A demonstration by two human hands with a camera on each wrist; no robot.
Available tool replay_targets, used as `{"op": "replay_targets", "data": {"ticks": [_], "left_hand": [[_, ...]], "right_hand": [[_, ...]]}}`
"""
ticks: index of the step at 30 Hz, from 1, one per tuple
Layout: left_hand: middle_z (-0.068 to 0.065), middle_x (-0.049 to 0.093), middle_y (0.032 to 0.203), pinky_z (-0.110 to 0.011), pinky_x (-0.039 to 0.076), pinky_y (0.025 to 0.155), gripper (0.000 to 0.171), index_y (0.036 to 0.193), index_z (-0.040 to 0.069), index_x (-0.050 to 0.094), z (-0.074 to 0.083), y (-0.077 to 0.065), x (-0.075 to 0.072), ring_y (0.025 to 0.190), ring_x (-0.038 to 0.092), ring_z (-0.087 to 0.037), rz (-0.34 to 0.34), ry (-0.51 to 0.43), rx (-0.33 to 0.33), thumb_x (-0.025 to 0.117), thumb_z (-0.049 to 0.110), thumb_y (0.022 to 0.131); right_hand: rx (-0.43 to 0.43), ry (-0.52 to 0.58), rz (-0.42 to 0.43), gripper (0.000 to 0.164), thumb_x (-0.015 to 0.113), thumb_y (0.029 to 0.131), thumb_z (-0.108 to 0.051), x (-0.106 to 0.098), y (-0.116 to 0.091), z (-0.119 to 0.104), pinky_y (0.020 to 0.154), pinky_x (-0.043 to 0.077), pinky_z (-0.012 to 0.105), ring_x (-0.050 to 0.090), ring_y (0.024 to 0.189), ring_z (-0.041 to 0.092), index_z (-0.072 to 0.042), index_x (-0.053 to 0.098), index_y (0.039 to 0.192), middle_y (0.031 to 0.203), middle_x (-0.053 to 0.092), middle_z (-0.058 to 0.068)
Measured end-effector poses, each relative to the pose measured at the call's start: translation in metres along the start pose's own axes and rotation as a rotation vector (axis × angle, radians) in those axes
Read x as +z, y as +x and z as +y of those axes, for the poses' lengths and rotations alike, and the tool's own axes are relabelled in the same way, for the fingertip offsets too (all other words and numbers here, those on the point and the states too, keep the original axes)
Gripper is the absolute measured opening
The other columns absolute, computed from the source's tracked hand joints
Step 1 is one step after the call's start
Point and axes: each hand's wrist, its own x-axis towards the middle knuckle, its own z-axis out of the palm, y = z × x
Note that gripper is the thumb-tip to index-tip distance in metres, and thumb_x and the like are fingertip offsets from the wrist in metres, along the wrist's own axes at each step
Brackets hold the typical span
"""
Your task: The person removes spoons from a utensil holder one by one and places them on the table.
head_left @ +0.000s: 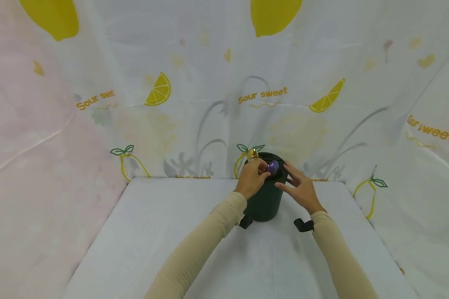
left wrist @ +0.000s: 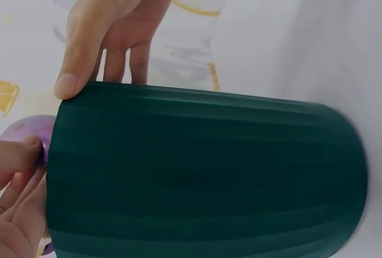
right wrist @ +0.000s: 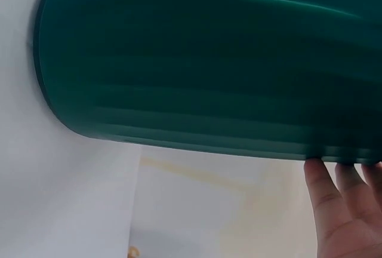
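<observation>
A dark green bin (head_left: 262, 203) stands upright on the white table. At its mouth my left hand (head_left: 250, 179) pinches a shiny purple rounded object (head_left: 272, 167) between thumb and fingers. In the left wrist view, the purple object (left wrist: 27, 129) shows just beyond the rim. Behind my left hand a shiny gold object (head_left: 252, 154) shows at the rim; whether this hand also holds it is unclear. My right hand (head_left: 301, 190) touches the bin's right side near the rim with extended fingers and thumb. In the right wrist view, its fingertips (right wrist: 315, 171) touch the green wall. The bin's inside is mostly hidden.
The white tabletop (head_left: 179, 207) runs under and in front of the bin. Right behind it hangs a white cloth backdrop (head_left: 194, 137) printed with lemons and lettering, which also covers both sides. Black wrist mounts (head_left: 303, 225) stick out at the cuffs.
</observation>
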Motion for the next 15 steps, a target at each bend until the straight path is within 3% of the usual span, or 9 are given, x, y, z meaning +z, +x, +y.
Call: {"op": "replay_targets", "data": {"ticks": [9,15], "left_hand": [[-0.007,0.066,0.097,-0.016,0.054,0.071,0.022,0.106,0.002,0.061,0.000,-0.001,-0.006,0.082,0.065,-0.012,0.020,-0.038,-0.045,0.072,0.009,0.089],[-0.006,0.066,0.093,-0.017,0.054,0.070,0.020,0.100,0.004,0.062,0.003,0.003,-0.014,0.081,0.065,-0.012,0.060,-0.065,-0.015,0.075,0.011,0.087]], "right_hand": [[0.008,-0.027,-0.001,0.070,0.076,0.087,-0.020,0.002,0.000,0.000,0.102,0.045,0.044,0.033,0.140,0.028,-0.003,0.042,0.146,0.156,0.030,0.009],[0.006,-0.032,0.002,0.070,0.076,0.087,-0.019,0.001,0.000,0.001,0.102,0.045,0.045,0.033,0.140,0.028,-0.003,0.042,0.146,0.156,0.030,0.011]]}}
